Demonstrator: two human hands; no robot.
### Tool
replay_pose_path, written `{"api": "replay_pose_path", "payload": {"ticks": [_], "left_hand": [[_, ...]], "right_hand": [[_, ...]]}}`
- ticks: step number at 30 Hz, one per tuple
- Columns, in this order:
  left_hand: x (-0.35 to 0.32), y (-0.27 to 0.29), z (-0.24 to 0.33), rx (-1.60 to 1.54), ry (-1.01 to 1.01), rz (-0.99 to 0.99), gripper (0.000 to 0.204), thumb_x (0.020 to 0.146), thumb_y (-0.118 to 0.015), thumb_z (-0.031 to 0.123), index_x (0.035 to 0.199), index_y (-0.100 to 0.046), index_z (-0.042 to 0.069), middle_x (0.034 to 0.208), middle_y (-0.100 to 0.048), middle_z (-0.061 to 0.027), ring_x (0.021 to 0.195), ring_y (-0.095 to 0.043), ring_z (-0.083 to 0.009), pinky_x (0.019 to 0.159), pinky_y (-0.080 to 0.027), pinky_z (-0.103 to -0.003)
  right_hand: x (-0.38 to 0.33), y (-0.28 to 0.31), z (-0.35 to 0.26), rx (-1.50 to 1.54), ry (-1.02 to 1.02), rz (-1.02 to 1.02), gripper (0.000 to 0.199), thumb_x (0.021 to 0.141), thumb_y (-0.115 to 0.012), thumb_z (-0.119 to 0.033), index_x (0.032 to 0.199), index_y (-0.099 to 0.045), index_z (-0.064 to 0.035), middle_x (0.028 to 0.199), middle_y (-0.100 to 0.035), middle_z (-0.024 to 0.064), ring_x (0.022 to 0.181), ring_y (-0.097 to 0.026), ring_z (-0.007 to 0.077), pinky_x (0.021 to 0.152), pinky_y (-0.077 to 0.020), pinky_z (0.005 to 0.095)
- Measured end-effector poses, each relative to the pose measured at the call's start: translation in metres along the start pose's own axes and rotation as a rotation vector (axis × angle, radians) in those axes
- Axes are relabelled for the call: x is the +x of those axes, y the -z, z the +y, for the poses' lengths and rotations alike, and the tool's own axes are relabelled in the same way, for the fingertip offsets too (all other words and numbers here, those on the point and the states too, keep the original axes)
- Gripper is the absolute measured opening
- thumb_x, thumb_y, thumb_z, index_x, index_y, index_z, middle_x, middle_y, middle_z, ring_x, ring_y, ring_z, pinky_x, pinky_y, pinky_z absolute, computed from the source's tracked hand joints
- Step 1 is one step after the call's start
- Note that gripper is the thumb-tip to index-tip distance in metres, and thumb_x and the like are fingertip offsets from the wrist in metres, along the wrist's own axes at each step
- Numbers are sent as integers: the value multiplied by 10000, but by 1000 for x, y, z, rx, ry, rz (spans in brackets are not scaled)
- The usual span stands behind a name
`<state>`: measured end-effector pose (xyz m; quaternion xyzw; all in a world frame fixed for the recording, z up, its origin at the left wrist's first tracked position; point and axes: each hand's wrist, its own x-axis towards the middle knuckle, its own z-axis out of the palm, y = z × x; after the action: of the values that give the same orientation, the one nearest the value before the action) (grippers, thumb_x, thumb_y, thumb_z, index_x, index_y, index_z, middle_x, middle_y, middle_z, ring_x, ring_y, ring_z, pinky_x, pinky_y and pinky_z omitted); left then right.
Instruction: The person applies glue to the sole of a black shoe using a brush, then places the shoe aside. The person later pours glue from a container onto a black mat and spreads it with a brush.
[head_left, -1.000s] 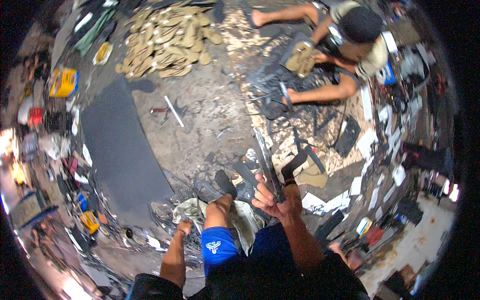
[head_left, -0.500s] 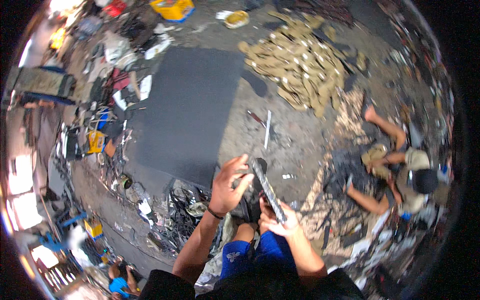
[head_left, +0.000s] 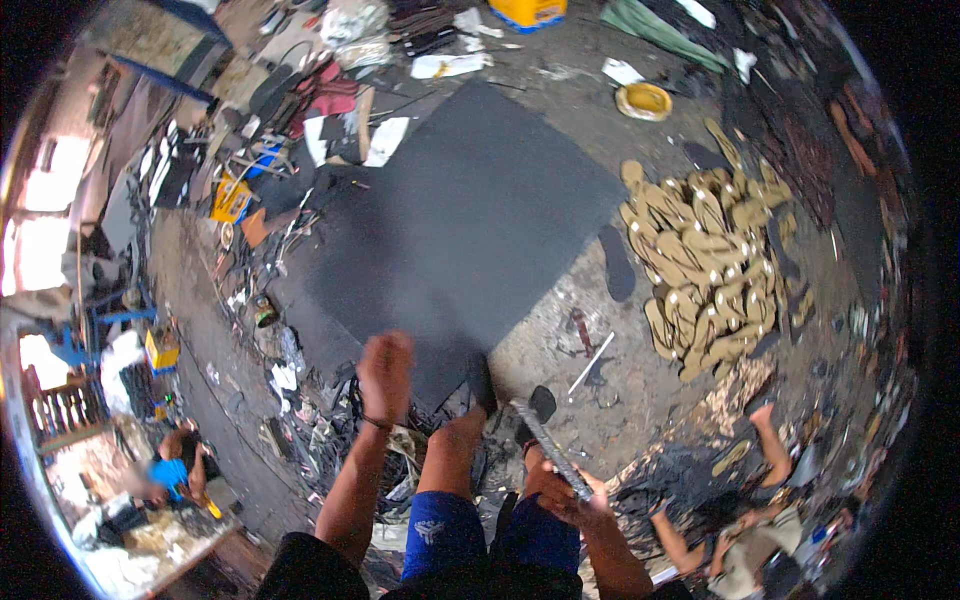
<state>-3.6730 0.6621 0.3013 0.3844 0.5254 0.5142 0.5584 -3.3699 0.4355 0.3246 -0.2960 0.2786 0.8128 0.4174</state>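
Observation:
My left hand (head_left: pixel 385 372) is stretched forward over the near edge of a large dark grey sheet (head_left: pixel 470 200) lying on the ground. The hand is blurred, so I cannot make out its fingers. My right hand (head_left: pixel 572 497) is closed around the lower end of a long dark textured bar (head_left: pixel 545 445), which slants up and to the left above my knee. My legs in blue shorts (head_left: pixel 440 530) lie between the hands. A black sole-shaped piece (head_left: pixel 541 402) sits just beyond the bar's tip.
A pile of tan sole-shaped cutouts (head_left: pixel 710 260) lies at the right, with a dark cutout (head_left: pixel 618 265) and a white stick (head_left: pixel 592 362) nearer. A seated person (head_left: pixel 740 535) works at lower right, another (head_left: pixel 165 470) at lower left. Scraps and clutter (head_left: pixel 300 120) line the left; a yellow bowl (head_left: pixel 645 100) sits at the top.
My head has turned, shifting the whole scene. My left hand has left the bar and reached forward toward the dark sheet. The right hand still holds the bar.

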Motion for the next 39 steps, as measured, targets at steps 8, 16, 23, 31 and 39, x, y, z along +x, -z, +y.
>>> {"api": "replay_pose_path", "payload": {"ticks": [8, 16, 23, 31, 39], "left_hand": [[142, 184, -28, 1000, 340, 109, 226, 830, -797, 190, 988, -739, 39, 886, -748, -91, 741, -689, -186, 684, -540, -341], [380, 239, 1, 1044, 21, 105, 240, 873, -737, 200, 1051, -725, 39, 987, -747, -102, 884, -718, -225, 802, -556, -361], [489, 183, -40, 1289, 286, -232, 291, 902, -678, 310, 985, -711, 33, 916, -736, -132, 843, -710, -200, 752, -543, -340], [557, 169, -237, 1211, 299, -411, 299, 891, -631, 327, 1028, -722, 77, 1002, -728, -147, 971, -689, -351, 853, -536, -429], [642, 244, -330, 1461, -17, -464, 505, 873, -615, 149, 1358, -491, 85, 1192, -636, -200, 1113, -613, -415, 961, -493, -452]], "right_hand": [[105, -82, -116, -79, 326, 309, 348, 971, -560, -424, 902, -583, -84, 602, -471, 6, 577, -448, 137, 554, -368, 294], [217, -138, -138, 8, 468, 321, 237, 998, -554, -315, 1112, -599, -112, 805, -550, 9, 716, -520, 138, 676, -443, 334], [307, -165, -212, -114, 558, 510, 195, 949, -639, -290, 1038, -607, -119, 954, -601, 15, 812, -552, 175, 652, -460, 355], [463, -128, -340, -687, 715, 869, 341, 900, -719, -286, 1068, -558, -38, 949, -576, 28, 866, -553, 159, 792, -448, 320], [596, -115, -394, -839, 614, 732, 593, 918, -691, -357, 1300, -507, 59, 1159, -580, 76, 1024, -554, 176, 876, -442, 328]]}}
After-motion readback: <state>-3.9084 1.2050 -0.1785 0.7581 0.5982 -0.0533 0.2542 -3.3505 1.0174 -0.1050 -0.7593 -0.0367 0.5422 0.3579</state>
